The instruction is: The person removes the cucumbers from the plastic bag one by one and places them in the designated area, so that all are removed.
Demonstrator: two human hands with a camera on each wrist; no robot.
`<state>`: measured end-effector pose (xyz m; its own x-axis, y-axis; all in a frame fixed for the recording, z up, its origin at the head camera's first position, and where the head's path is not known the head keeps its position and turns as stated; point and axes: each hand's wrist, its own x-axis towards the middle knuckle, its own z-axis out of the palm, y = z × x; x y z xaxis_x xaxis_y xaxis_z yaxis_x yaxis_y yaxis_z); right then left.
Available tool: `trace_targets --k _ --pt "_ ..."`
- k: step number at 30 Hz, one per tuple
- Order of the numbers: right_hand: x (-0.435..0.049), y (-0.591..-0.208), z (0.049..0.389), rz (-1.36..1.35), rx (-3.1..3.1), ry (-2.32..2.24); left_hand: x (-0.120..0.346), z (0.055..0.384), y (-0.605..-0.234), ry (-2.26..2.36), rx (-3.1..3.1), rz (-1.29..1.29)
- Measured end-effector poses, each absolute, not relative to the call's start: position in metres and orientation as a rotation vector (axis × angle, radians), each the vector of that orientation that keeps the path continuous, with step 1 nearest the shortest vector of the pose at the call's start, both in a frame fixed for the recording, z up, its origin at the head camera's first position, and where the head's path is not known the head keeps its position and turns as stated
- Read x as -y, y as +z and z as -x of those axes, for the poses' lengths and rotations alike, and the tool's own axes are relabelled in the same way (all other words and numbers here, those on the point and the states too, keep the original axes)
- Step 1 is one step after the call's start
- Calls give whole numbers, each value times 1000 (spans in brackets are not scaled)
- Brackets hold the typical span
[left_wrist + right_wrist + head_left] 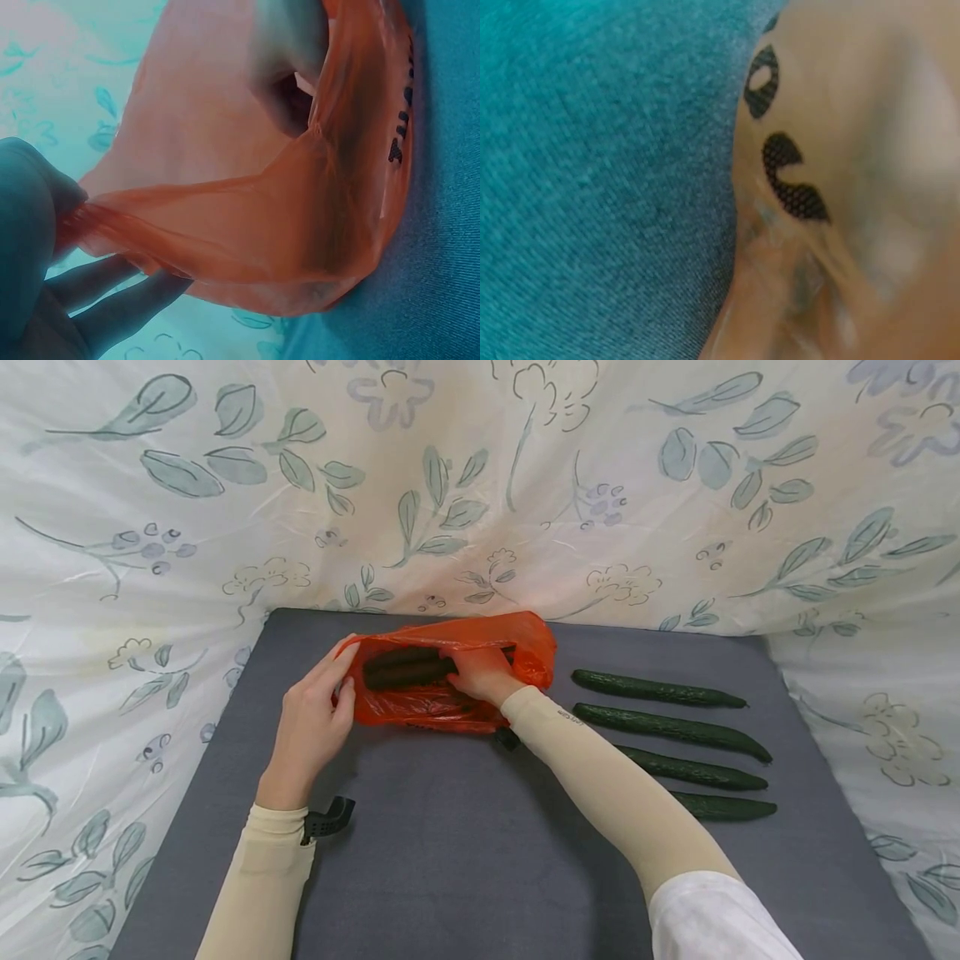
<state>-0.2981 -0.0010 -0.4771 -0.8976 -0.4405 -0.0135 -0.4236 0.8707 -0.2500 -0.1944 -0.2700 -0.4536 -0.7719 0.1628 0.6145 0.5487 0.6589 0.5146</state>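
Observation:
A red plastic bag (480, 631) lies on its side at the back of the table, its mouth toward me. Inside are dark green cucumbers (408, 673), side by side. My left hand (315, 714) pinches the left edge of the bag's mouth; in the left wrist view its thumb and fingers (120, 307) hold the gathered film. My right hand (480, 675) reaches into the bag, its fingers curled round the right part of a cucumber there, with its fingertips partly hidden. Printed film of the bag (795, 180) fills much of the right wrist view.
Several more cucumbers (671, 729) lie in a row on the grey table (450, 852), right of the bag; my right forearm overlaps the nearer ones. A flowered curtain (480, 518) hangs behind the table and along both sides. A black strap (330, 820) is on my left wrist.

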Motion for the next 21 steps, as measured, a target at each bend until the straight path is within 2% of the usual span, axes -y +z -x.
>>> trace_targets --k 21 --pt "-2 -478 298 796 -2910 -308 271 192 -455 -964 2354 544"
